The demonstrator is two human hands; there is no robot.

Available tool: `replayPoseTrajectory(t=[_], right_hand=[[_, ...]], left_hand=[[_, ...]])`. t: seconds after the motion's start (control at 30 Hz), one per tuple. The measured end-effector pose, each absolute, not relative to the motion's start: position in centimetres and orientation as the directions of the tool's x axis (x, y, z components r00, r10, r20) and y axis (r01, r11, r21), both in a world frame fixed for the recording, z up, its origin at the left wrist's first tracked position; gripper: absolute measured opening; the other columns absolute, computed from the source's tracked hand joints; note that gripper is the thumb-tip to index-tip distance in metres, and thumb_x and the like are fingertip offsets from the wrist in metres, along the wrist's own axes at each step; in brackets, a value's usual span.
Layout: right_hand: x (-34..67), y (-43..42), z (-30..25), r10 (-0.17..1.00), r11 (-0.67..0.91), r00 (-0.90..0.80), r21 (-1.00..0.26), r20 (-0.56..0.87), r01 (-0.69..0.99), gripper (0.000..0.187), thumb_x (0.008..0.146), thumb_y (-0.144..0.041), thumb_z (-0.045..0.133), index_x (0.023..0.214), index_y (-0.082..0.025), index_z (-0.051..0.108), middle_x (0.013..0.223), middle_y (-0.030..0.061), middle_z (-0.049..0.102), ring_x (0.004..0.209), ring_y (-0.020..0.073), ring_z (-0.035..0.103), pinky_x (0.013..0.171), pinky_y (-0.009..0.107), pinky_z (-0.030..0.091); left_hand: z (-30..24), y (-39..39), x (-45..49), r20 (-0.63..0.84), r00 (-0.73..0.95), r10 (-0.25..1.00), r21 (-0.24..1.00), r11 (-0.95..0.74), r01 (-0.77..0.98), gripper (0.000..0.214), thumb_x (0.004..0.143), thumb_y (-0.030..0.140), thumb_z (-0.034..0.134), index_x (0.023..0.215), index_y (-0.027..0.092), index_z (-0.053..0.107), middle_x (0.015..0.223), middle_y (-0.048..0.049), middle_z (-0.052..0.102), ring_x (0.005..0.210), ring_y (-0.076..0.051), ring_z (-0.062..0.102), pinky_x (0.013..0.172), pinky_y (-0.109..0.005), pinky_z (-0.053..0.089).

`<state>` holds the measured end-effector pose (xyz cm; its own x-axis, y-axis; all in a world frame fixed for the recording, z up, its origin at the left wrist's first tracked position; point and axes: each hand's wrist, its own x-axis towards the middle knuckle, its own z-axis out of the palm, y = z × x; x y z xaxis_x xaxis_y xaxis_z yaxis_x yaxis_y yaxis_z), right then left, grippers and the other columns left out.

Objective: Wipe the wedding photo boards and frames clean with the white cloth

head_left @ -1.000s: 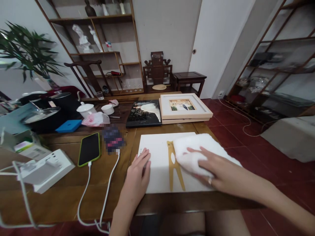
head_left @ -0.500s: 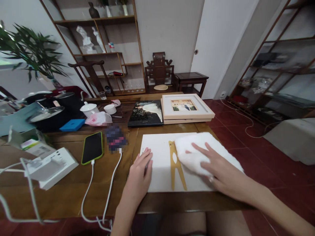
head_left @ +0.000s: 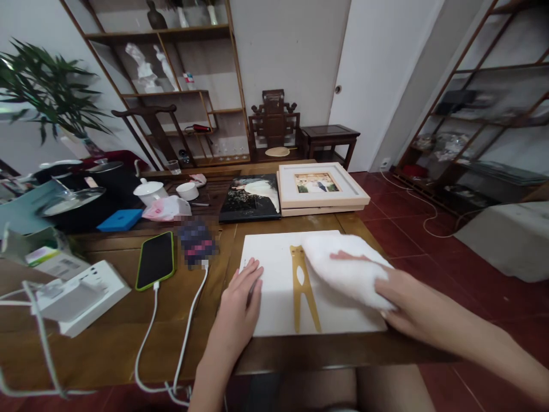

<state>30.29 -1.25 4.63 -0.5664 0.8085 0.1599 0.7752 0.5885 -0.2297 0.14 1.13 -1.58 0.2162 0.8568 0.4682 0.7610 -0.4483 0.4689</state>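
A white board (head_left: 274, 309) lies flat at the table's front edge, bearing a gold cat-shaped figure (head_left: 295, 265) with long legs. My left hand (head_left: 240, 297) rests on the board's left edge, fingers stretched out and holding nothing. In my right hand (head_left: 398, 289) is a fluffy white cloth (head_left: 338, 272), bunched over the right part of the board. The cloth covers the board's upper right area, and some of my right fingers are sunk in it.
Behind the board lie a dark photo panel (head_left: 251, 197) and a pale picture frame (head_left: 354, 194). Left of my left hand are a phone (head_left: 155, 260), charging cables (head_left: 193, 312) and a white power strip (head_left: 92, 294). A teapot (head_left: 150, 191) and pots (head_left: 79, 206) stand farther back.
My right hand has shifted right and its fingers have closed in on the cloth, lifting and bunching its near side off the board. My left hand stays on the board's edge.
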Motion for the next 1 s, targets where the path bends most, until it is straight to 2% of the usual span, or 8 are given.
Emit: replayPoseTrajectory(t=[0.1,0.2,0.37,0.53,0.63,0.7,0.87,1.0], right_hand=[[28.5,2.8,3.9,0.743,0.66,-0.628,-0.095,0.231,0.745,0.025,0.062,0.005,0.045,0.068,-0.017,0.055,0.148,0.0166,0.029,0.135,0.0322,0.024,0.107,0.049,0.031],[26.7,5.4,2.9,0.752,0.646,-0.627,-0.04,0.203,0.762,0.032,0.059,0.004,0.047,0.082,-0.014,0.061,0.142,0.0216,0.038,0.136,0.0347,0.02,0.108,0.055,0.023],[26.0,3.5,2.2,0.77,0.635,-0.624,-0.069,0.134,0.769,0.04,0.06,0.004,0.047,0.093,-0.011,0.063,0.138,0.0227,0.042,0.136,0.0347,0.019,0.108,0.055,0.023],[27.2,-3.6,3.2,0.749,0.659,-0.657,-0.192,0.084,0.727,0.042,0.058,-0.001,0.051,0.092,-0.02,0.067,0.143,0.014,0.039,0.134,0.0391,0.022,0.105,0.061,0.026],[27.7,-6.7,4.5,0.653,0.737,-0.757,-0.242,0.011,0.632,0.036,0.062,-0.005,0.054,0.089,-0.025,0.068,0.144,0.0076,0.04,0.132,0.0371,0.029,0.105,0.051,0.035],[27.7,-7.2,5.2,0.654,0.726,-0.757,-0.262,-0.023,0.635,0.035,0.061,-0.006,0.054,0.085,-0.027,0.068,0.14,0.0057,0.045,0.13,0.0359,0.034,0.104,0.049,0.037],[26.5,-3.7,5.7,0.811,0.566,-0.586,-0.237,-0.013,0.789,0.052,0.055,0.002,0.043,0.097,-0.021,0.063,0.137,0.0092,0.047,0.133,0.0295,0.032,0.104,0.049,0.035],[25.4,1.9,5.2,0.806,0.582,-0.592,-0.185,0.001,0.792,0.04,0.062,0.0,0.042,0.095,-0.015,0.059,0.131,0.0185,0.049,0.133,0.0326,0.03,0.099,0.054,0.035]], left_hand=[[-1.6,1.1,0.1,0.473,0.211,0.855,0.476,-0.45,0.756,0.031,0.089,0.02,0.044,0.109,0.01,0.064,0.121,-0.0167,0.063,0.117,-0.027,0.056,0.099,-0.047,0.045],[-1.6,1.0,0.2,0.477,0.211,0.853,0.479,-0.453,0.752,0.03,0.089,0.02,0.044,0.108,0.011,0.064,0.121,-0.0166,0.063,0.117,-0.027,0.056,0.099,-0.047,0.045],[-1.6,1.0,0.2,0.469,0.21,0.858,0.483,-0.449,0.752,0.031,0.089,0.02,0.044,0.109,0.011,0.064,0.121,-0.0163,0.063,0.118,-0.026,0.055,0.1,-0.047,0.044],[-1.7,1.0,0.3,0.459,0.2,0.866,0.496,-0.437,0.751,0.031,0.089,0.021,0.044,0.109,0.01,0.064,0.122,-0.0169,0.062,0.118,-0.027,0.055,0.101,-0.048,0.043],[-1.6,1.0,0.2,0.449,0.208,0.869,0.491,-0.434,0.755,0.03,0.089,0.021,0.044,0.109,0.011,0.064,0.122,-0.0162,0.062,0.118,-0.027,0.055,0.101,-0.049,0.043],[-1.6,1.1,0.2,0.45,0.211,0.868,0.484,-0.436,0.759,0.03,0.089,0.021,0.044,0.109,0.011,0.064,0.122,-0.0162,0.062,0.118,-0.026,0.055,0.101,-0.049,0.043],[-1.5,1.1,0.3,0.467,0.209,0.859,0.483,-0.446,0.754,0.03,0.088,0.02,0.044,0.109,0.011,0.064,0.121,-0.0169,0.063,0.117,-0.026,0.056,0.1,-0.049,0.044],[-1.4,1.0,0.3,0.464,0.207,0.861,0.489,-0.444,0.751,0.029,0.089,0.02,0.044,0.108,0.011,0.064,0.122,-0.0165,0.062,0.118,-0.026,0.055,0.1,-0.047,0.045]])
